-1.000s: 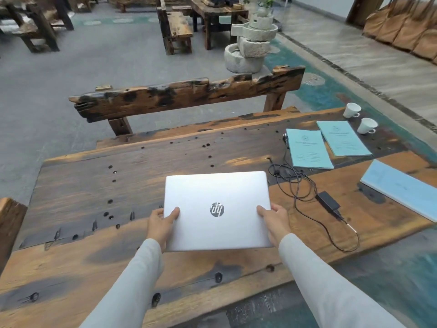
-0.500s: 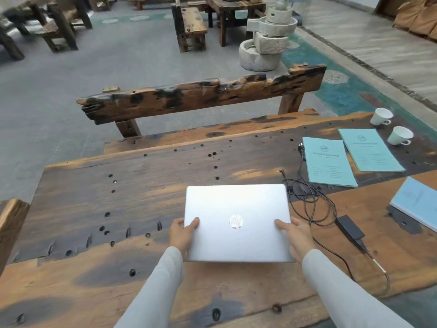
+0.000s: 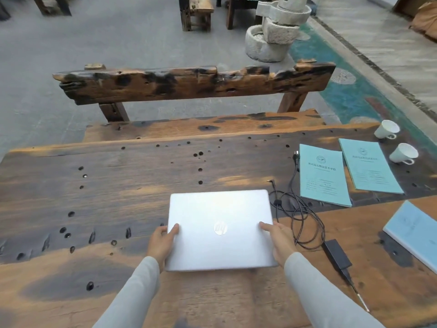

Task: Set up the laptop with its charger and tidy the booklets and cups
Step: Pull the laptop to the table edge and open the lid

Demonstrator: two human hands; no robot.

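A closed silver laptop (image 3: pixel 220 223) lies on the wooden table (image 3: pixel 118 185) in front of me. My left hand (image 3: pixel 162 242) grips its left edge and my right hand (image 3: pixel 279 240) grips its right edge, thumbs on the lid. To the right lies the black charger brick (image 3: pixel 337 254) with its coiled cable (image 3: pixel 295 209). Two teal booklets (image 3: pixel 322 176) (image 3: pixel 369 166) lie flat beyond the cable. A third, lighter blue booklet (image 3: pixel 416 233) sits at the right edge. Two white cups (image 3: pixel 386 129) (image 3: pixel 403 153) lie tipped on their sides at the far right.
A rough wooden bench (image 3: pixel 189 84) stands along the table's far side. Stacked stone basins (image 3: pixel 274 31) stand on the floor beyond it. The cable's plug (image 3: pixel 296 155) rests near the left booklet.
The view has shifted and come closer to the table. My hands stay on the laptop's sides, and its front edge now looks slightly raised off the wood.
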